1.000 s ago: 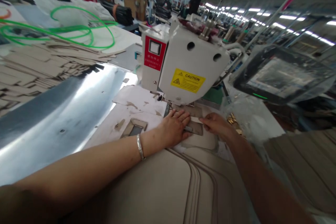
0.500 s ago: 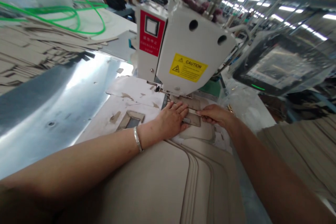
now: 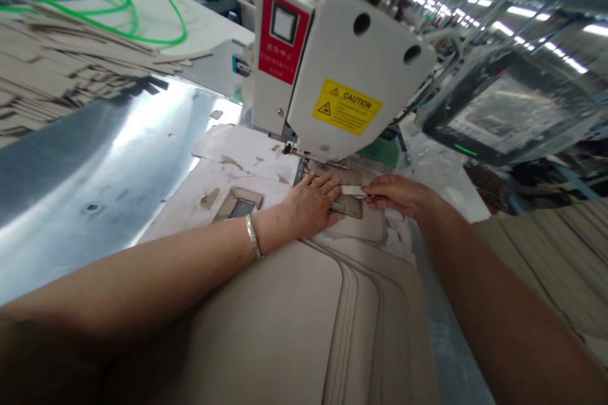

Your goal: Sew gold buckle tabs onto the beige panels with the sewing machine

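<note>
My left hand [image 3: 311,205] lies flat with fingers spread on a layered tan piece [image 3: 349,205] just below the presser foot [image 3: 304,155] of a white industrial sewing machine head [image 3: 346,69]. My right hand [image 3: 396,195] pinches a small white strip [image 3: 353,190] between its fingertips, right by that tan piece. A large beige stitched panel [image 3: 266,323] lies under both forearms. The needle area is hidden behind the machine head and my fingers.
A pale sheet with a rectangular cut-out [image 3: 237,205] lies left of my hand on a shiny metal table [image 3: 71,183]. Stacked beige cut pieces [image 3: 47,69] and green tubing [image 3: 142,19] lie at the left. A plastic-covered control screen [image 3: 508,107] stands at the right.
The whole scene has shifted slightly up in the view. My right hand has moved a little right, and the white strip between its fingers now shows more plainly.
</note>
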A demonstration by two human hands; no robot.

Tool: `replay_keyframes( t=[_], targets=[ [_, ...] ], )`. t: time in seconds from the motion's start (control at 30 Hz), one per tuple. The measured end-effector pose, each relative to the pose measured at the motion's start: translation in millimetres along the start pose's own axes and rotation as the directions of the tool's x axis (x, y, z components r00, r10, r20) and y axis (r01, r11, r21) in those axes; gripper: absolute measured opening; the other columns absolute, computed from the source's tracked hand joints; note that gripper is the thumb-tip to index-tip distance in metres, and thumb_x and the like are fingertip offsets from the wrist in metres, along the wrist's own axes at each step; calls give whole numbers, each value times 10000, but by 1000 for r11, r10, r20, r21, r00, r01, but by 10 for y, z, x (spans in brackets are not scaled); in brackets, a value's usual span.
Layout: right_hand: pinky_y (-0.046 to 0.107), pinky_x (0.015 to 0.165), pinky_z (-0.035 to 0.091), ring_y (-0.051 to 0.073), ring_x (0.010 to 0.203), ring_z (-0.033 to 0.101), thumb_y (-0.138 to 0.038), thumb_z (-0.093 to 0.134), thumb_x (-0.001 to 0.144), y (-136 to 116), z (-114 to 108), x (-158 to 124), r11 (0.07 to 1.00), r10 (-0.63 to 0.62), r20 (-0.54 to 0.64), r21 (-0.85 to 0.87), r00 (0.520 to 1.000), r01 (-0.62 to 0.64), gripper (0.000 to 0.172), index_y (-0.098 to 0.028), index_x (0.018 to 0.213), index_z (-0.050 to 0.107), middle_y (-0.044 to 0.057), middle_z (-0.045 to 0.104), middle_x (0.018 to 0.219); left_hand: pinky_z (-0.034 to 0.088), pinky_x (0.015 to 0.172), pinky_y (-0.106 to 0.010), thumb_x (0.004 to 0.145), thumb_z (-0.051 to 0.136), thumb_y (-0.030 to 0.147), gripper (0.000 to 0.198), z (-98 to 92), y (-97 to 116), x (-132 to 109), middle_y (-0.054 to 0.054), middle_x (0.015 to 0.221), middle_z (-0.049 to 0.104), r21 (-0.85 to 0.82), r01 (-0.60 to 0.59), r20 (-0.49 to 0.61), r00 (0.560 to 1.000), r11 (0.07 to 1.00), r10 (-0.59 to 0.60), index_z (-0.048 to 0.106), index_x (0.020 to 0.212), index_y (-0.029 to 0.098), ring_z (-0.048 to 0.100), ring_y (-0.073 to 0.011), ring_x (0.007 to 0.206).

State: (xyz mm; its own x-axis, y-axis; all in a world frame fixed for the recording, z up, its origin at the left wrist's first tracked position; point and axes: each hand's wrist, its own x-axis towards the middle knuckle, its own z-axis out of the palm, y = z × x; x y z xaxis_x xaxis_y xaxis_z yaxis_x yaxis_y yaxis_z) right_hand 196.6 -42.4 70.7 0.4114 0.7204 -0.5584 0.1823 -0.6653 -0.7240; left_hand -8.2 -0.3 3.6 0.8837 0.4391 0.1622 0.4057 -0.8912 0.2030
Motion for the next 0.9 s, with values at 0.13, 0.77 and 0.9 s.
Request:
replay_keyframes(
  t=[0.13, 0.77, 0.9],
  targets=[
    [210, 579, 553, 93, 574, 581, -40, 707, 766, 127, -10, 52, 988, 4, -4, 152, 1000, -4, 226, -150, 628, 566, 13, 593, 637, 224, 1161, -475, 974, 401, 481, 576, 8, -8, 4, -102, 1543, 350, 8, -9, 1, 1000, 1000, 9, 410, 1439, 141, 300, -291, 1427],
    [191, 469, 523, 74, 417, 536, -17, 667, 825, 41, 181, -45, 996, 59, -182, -50, 982, -70, 254, -141, 667, 512, -20, 566, 499, 244, 1159, -467, 974, 401, 492, 599, 33, -16, -1, -108, 1540, 354, 44, -18, -18, 1000, 999, 18, 406, 1440, 117, 306, -290, 1425],
    [177, 427, 481, 67, 394, 513, -89, 681, 844, 74, 122, -18, 989, 90, -94, -107, 992, -100, 195, -125, 705, 550, -16, 580, 501, 245, 1157, -473, 969, 415, 491, 603, 14, -19, -6, -103, 1541, 352, 43, -12, 3, 1000, 999, 12, 401, 1442, 116, 306, -285, 1426]
  ],
)
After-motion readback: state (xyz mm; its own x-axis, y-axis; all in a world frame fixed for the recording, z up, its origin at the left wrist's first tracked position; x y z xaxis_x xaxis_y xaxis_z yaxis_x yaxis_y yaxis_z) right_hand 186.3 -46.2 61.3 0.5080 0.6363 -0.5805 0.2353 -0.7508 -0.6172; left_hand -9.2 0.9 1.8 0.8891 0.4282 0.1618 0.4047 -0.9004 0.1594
